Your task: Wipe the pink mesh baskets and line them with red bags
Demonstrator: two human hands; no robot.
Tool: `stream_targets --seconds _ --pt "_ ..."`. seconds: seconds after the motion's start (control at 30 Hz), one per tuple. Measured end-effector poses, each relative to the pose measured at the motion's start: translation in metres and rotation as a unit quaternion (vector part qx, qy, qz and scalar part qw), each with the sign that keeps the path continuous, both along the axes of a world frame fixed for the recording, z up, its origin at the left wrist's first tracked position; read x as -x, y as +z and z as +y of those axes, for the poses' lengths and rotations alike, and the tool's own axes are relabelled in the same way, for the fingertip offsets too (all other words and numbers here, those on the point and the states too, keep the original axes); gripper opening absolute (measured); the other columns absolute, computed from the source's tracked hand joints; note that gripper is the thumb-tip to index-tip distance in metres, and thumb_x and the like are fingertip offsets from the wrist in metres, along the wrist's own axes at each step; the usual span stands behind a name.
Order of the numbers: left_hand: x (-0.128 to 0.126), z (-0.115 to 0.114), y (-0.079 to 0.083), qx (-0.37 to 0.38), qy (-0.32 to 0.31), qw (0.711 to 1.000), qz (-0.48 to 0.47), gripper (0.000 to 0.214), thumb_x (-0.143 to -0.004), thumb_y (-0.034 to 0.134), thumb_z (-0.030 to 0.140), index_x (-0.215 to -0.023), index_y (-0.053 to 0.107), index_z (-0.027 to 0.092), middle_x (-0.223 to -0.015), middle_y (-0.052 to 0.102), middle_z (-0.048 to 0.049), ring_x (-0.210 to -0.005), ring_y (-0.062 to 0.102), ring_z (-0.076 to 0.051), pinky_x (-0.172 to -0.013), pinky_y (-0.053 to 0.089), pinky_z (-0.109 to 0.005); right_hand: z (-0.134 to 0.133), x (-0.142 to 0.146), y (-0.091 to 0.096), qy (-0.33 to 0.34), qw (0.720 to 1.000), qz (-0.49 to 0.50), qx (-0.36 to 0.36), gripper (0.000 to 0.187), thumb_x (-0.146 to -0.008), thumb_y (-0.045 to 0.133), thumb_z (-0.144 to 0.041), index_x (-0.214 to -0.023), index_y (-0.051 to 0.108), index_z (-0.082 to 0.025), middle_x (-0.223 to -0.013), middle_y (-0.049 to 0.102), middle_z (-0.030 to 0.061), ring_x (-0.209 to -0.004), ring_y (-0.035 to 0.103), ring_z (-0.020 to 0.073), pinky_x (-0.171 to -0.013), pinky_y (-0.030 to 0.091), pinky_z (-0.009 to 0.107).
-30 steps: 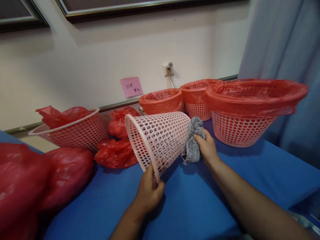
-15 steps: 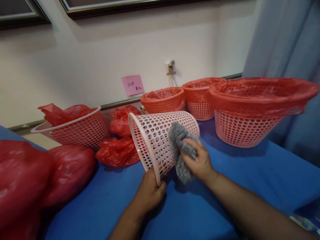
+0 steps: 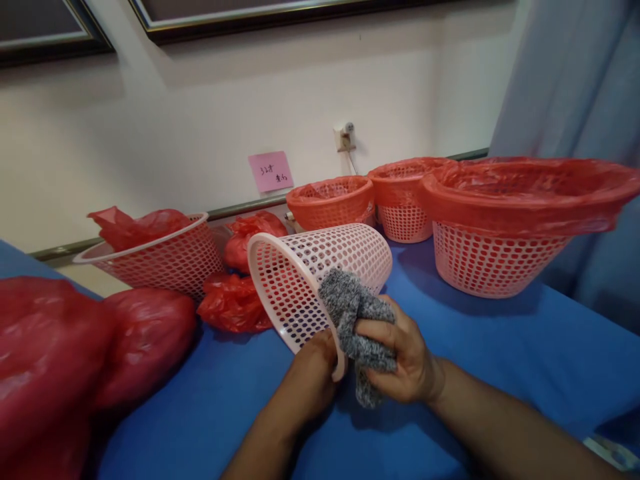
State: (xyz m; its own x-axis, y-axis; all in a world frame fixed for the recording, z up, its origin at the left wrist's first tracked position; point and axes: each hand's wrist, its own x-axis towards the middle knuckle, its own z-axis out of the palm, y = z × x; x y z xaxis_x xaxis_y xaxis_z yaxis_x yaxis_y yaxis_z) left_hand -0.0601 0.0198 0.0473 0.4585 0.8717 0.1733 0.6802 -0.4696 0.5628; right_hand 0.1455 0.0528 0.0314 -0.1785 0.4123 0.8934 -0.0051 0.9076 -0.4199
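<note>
A pale pink perforated plastic wastebasket [image 3: 345, 250] lies tilted on its side above the blue tabletop, its mouth turned toward the lower left. My left hand [image 3: 315, 367] is closed on the lower part of its rim, with some fingers hidden inside the mouth. A bunched grey cloth [image 3: 357, 320] is in my right hand [image 3: 405, 353], whose fingers wrap round it. The cloth touches the outer wall of the basket close to the rim.
Three baskets lined with red bags, one large [image 3: 500, 263], stand at the back right. Filled red plastic bags [image 3: 145, 340] lie at left, beside another tilted pink basket [image 3: 165, 263]. A pink note [image 3: 270, 171] and a socket [image 3: 345, 138] are on the wall.
The cloth in my right hand has moved from the basket's middle down toward its rim. The basket has turned, so its mouth faces me more, and my left hand has shifted slightly right.
</note>
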Motion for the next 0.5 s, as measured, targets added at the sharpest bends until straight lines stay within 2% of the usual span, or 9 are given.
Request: stream_targets --seconds 0.17,0.23,0.33,0.43,0.5 --pt "0.004 -0.007 0.009 -0.043 0.021 0.999 0.002 0.032 -0.084 0.065 0.014 -0.114 0.072 0.022 -0.12 0.074 -0.0101 -0.109 0.069 -0.03 -0.099 0.057 -0.046 -0.002 0.002 0.0 0.031 0.998 -0.043 -0.02 0.057 -0.073 0.064 -0.018 -0.129 0.064 -0.029 -0.113 0.057 0.007 -0.089 0.064 0.0226 -0.074 0.061 0.039" --pt "0.007 -0.011 0.008 -0.076 0.036 0.995 -0.054 0.037 -0.084 0.068 0.019 -0.121 0.07 0.021 -0.115 0.075 -0.0107 -0.11 0.068 -0.031 -0.099 0.057 -0.046 -0.001 0.006 -0.003 0.037 0.997 -0.063 -0.013 0.055 -0.074 0.065 -0.02 -0.128 0.064 -0.029 -0.113 0.057 0.0068 -0.09 0.064 0.0226 -0.074 0.062 0.038" --pt "0.01 -0.015 0.003 -0.11 0.049 0.981 -0.152 0.035 -0.09 0.066 0.024 -0.125 0.068 0.021 -0.11 0.076 -0.0095 -0.106 0.071 -0.029 -0.096 0.059 -0.042 -0.001 0.011 -0.008 0.03 0.997 -0.071 0.022 0.052 -0.075 0.067 -0.02 -0.126 0.066 -0.029 -0.115 0.06 0.007 -0.093 0.066 0.0229 -0.079 0.062 0.039" --pt "0.013 -0.015 -0.003 -0.109 0.064 0.976 -0.178 0.036 -0.098 0.062 0.024 -0.133 0.068 0.022 -0.125 0.075 -0.0107 -0.116 0.071 -0.028 -0.103 0.056 -0.041 0.013 0.007 -0.012 -0.068 0.991 -0.012 0.118 0.045 -0.076 0.067 -0.019 -0.119 0.07 -0.028 -0.115 0.067 0.0071 -0.099 0.069 0.0243 -0.09 0.06 0.041" --pt "0.014 -0.013 -0.006 -0.108 0.067 0.977 -0.171 0.041 -0.099 0.06 0.022 -0.14 0.065 0.023 -0.135 0.072 -0.0114 -0.125 0.068 -0.029 -0.109 0.053 -0.043 0.033 -0.002 -0.015 -0.164 0.961 0.067 0.212 0.039 -0.077 0.068 -0.024 -0.115 0.073 -0.025 -0.114 0.071 0.0078 -0.103 0.069 0.0265 -0.099 0.056 0.045"
